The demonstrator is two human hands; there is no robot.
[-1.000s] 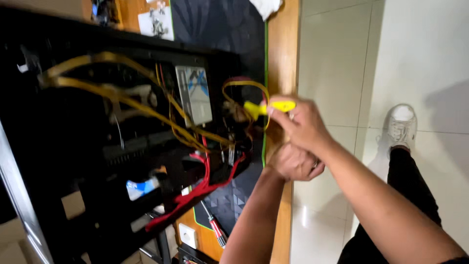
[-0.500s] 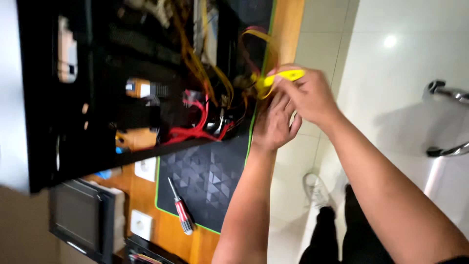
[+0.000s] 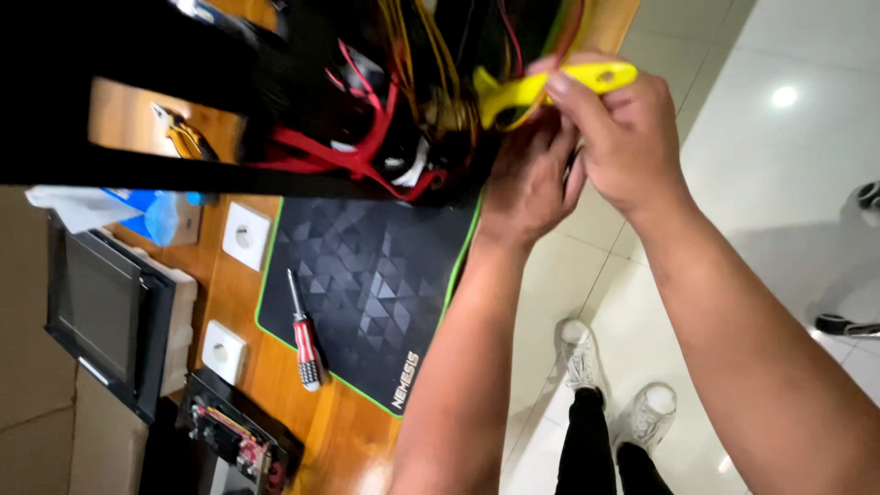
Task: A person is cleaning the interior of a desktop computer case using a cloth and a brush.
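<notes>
The right hand (image 3: 623,137) gripped a yellow-handled cutter (image 3: 541,84), its tip now among the yellow cables (image 3: 431,55) at twelve o'clock. The left hand (image 3: 527,183), just below, had closed around the bundle. Since a second earlier, the view had swung down, revealing a screwdriver (image 3: 305,337) on the black mat (image 3: 367,275) at eight o'clock.

Head camera looks down, close, perhaps tilted.
</notes>
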